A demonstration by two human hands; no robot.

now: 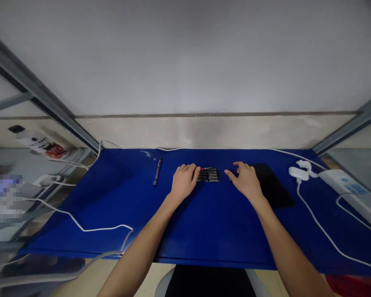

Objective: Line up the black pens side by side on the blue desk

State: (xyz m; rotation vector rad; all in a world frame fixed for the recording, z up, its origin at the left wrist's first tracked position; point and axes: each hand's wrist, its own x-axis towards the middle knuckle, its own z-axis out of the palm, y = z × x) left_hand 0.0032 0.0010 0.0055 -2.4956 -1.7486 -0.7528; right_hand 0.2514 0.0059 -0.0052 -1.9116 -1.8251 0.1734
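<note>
Several dark pens (210, 175) lie side by side in a row on the blue table, one showing a red part. My left hand (183, 181) is closed over their left ends, its fingers curled and its thumb against the row. The pens' left ends are hidden beneath that hand. Just to the right of the row, my right hand (245, 180) hovers or rests with thumb and forefinger apart, holding nothing that I can see. A single dark pen with a reddish band (157, 172) lies by itself, slanted, left of my left hand.
A black flat pad (275, 187) lies beside my right forearm. Farther right are a white charger (298, 173) with its cable and a white power strip (352, 185). A white cable (99, 228) crosses the table's left side. A bottle (40, 142) leans at far left.
</note>
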